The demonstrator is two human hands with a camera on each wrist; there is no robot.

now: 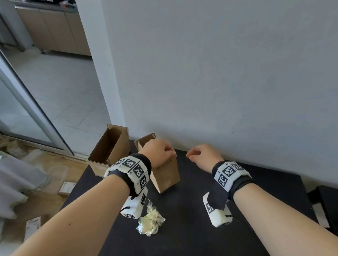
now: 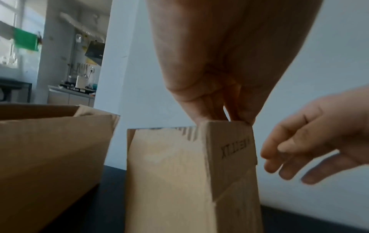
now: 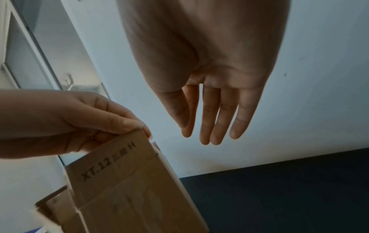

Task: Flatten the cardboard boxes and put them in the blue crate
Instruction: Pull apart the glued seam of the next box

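Beside the gripped box (image 1: 165, 173) stands an open carton (image 1: 110, 149).

The left hand (image 1: 159, 151) covers the top corner it pinches on the small upright brown cardboard box (image 1: 165, 174). The box's printed lettering near the grip reads only partly. Its bottom is cut off in both wrist views.
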